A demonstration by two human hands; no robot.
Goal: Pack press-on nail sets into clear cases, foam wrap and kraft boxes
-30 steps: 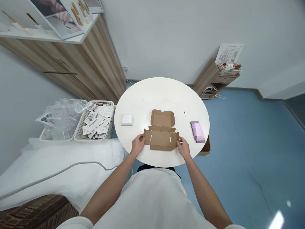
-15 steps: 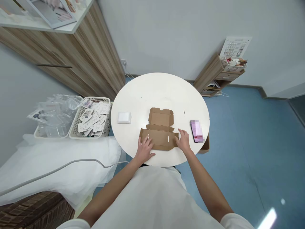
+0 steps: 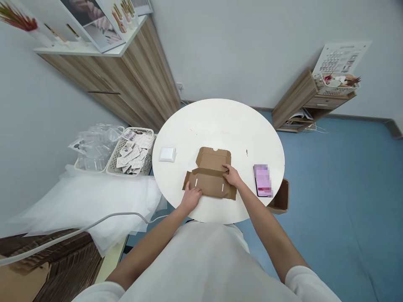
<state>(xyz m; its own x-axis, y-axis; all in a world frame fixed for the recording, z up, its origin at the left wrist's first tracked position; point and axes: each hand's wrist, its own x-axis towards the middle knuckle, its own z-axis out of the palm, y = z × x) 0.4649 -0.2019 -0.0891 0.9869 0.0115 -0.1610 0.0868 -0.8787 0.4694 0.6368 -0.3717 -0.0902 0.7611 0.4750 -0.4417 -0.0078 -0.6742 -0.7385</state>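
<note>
A flat, unfolded brown cardboard box (image 3: pixel 211 173) lies on the round white table (image 3: pixel 217 126), near its front edge. My left hand (image 3: pixel 191 196) rests on the box's near left corner with fingers laid flat. My right hand (image 3: pixel 232 175) lies on the box's right middle, at the fold between the panels, fingers pressed down on the cardboard. Neither hand lifts anything.
A small white pad (image 3: pixel 167 154) sits left of the box. A phone (image 3: pixel 262 180) lies to the right. Two baskets (image 3: pixel 132 153) of cards and clear plastic stand on the white-covered bed at left. A cardboard box (image 3: pixel 281 197) stands under the table's right edge.
My right hand moved from the box's right end inward onto the middle fold. My left hand slid along the near left corner. The view shifted slightly.
</note>
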